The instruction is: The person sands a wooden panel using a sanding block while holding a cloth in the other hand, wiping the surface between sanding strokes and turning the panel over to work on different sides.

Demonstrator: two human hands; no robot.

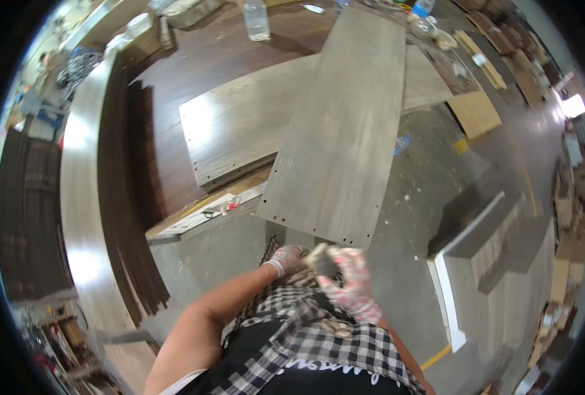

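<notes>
Both gloved hands meet close to the body at about 6 o'clock, just below the near end of a long grey wood-grain panel [338, 125] that runs up toward 12 o'clock across a second grey panel [236, 128] lying crosswise. The right hand [350, 280], in a patterned pink-and-white glove, is curled around a small pale object [321, 258] whose kind cannot be made out; it is blurred and mostly covered by the fingers. The left hand [287, 259] touches the same spot, fingers bent, but whether it actually grips anything cannot be told. A checked shirt [319, 336] hides what lies under the wrists. At 4 o'clock stands a grey cabinet piece [496, 276] with a white edge, partly cut off by the rim. A plastic bottle [256, 18] stands at 12 o'clock.
</notes>
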